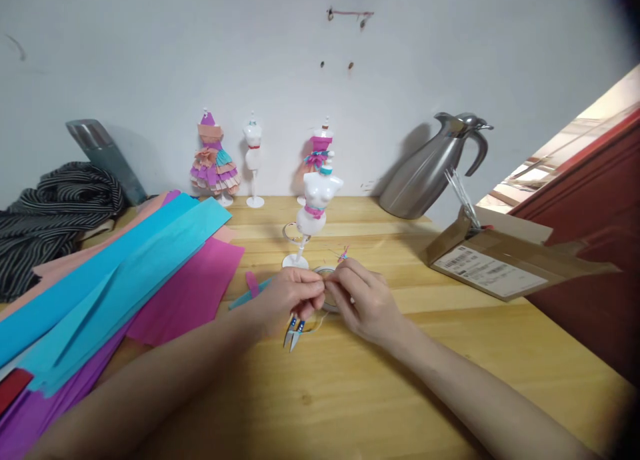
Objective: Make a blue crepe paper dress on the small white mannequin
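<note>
My left hand (295, 292) and my right hand (367, 300) meet over the table, fingertips pinched close together. What lies between them is too small to make out. Behind and under the fingers shows part of a round, pale-rimmed roll (329, 307), mostly covered. Thread snips (294, 333) with blue handles lie just below my left hand, blades toward me. Beyond my hands stands a white mini dress form (320, 192) with a pink band at its waist. Small pink and blue paper pieces (251, 285) lie by my left wrist.
Long crepe paper sheets (125, 280) cover the left side, near a striped cloth (60, 207). Along the wall stand a ruffled-dress form (214, 157), a bare form (253, 155), a pink-topped form (320, 142) and a steel jug (430, 170). A cardboard box (500, 260) sits right.
</note>
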Motion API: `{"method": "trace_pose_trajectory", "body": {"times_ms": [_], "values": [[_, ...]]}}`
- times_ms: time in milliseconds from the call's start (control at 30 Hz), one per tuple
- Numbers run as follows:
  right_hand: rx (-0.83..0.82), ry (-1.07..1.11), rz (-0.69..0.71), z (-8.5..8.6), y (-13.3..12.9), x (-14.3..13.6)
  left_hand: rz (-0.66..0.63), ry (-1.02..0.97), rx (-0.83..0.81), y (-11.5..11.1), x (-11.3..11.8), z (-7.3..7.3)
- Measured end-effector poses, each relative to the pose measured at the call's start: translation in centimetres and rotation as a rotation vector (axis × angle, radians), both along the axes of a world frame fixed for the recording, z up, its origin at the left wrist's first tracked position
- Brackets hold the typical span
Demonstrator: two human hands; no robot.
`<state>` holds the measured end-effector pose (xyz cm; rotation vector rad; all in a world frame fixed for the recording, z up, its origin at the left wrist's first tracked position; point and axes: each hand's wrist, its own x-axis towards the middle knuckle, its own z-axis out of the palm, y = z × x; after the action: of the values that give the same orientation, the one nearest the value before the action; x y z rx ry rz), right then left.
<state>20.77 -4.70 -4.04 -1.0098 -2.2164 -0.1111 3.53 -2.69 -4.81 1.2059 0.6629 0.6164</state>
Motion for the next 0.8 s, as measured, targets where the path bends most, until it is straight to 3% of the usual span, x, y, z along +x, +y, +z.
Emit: {"method": "trace_pose_trajectory", "body": {"times_ms": [133,333,433,500,633,733,800], "values": [[-0.161,0.051,-0.091,-0.1,1.1,0.7,-0.050,0.189,0.083,-0.6,0.2,0.9],[-0.258,0.159,-0.276,-0.2,3.9,3.3,0.190,0.404,0.263,1.9,-2.1,4.0],[-0.251,0.141,-0.377,-0.5,5.6,5.2,0.351,0.395,0.285,3.1,-4.2,5.9],[-0.337,0.079,-0.382,-1.1,6.6,6.2,0.406,0.397,0.376,3.5,-5.3,6.8],[-0.368,-0.032,-0.421,-2.2,7.2,6.9,0.427,0.493,0.521,3.0,-6.2,7.4],[-0.347,-0.073,-0.549,-2.0,6.7,6.6,0.411,0.657,0.689,2.3,-6.0,7.4],[-0.377,-0.081,-0.556,-1.5,6.1,6.1,0.389,0.760,0.775,2.2,-5.7,7.3]]}}
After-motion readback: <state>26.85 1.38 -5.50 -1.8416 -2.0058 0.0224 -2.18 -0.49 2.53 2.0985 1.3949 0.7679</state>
